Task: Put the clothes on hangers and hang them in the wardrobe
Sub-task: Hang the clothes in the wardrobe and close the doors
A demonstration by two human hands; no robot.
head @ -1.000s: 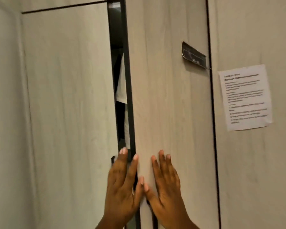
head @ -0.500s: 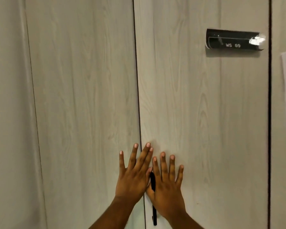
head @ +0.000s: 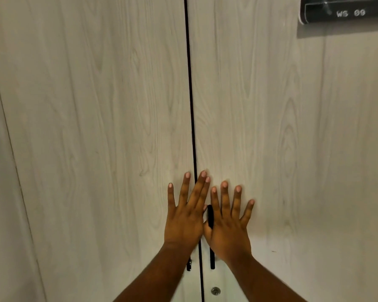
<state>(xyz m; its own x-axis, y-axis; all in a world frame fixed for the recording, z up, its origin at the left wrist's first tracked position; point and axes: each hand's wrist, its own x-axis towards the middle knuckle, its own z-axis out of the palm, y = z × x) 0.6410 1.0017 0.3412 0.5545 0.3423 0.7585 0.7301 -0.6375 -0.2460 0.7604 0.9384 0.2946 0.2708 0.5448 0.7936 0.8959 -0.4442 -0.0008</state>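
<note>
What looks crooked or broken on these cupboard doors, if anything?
Only the black label marked WS 09, high on the right door: its left end curls off the wood, with a shadow under it. The left door meets the right one evenly, and the left hand and right hand lie flat on them.

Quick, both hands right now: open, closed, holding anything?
Left hand: open, fingers straight, flat on the pale wood-grain wardrobe doors across their seam, holding nothing.
Right hand: open, flat on the right door over its black bar handle, holding nothing.
</note>
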